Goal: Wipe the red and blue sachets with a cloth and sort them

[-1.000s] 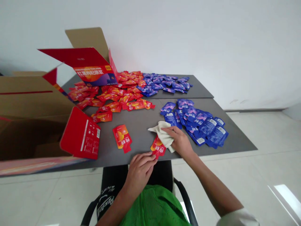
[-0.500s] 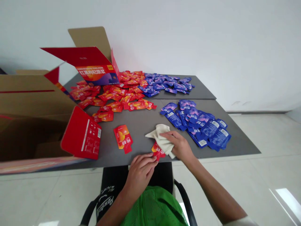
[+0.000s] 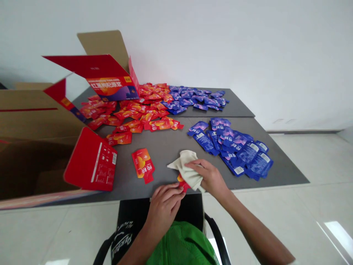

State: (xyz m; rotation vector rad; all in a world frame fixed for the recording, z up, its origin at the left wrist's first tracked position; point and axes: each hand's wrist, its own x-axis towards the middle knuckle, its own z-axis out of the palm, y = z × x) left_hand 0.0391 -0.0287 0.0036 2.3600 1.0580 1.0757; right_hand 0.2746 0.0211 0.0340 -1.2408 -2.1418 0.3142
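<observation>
Nearest you, your green garment shows between the black armrests of your chair. At the near edge of the grey table, your left hand lies with its fingers bent, the tips touching the narrow end of the red sachet; you cannot be told from this view to be pinching that end or only pressing it. The sachet lies on the tabletop close to the edge, mostly covered by a cream cloth, which your right hand grips, bunched between thumb and fingers. To the left of the cloth, a lone red sachet lies flat, apart from both hands. Farther left stands an open carton, its red flap leaning out over the table. To the right, beyond your right hand, blue sachets overlap in a loose pile. Farther back, a heap of red sachets meets a heap of blue sachets, and a second open carton stands behind the red ones, before the white wall.
</observation>
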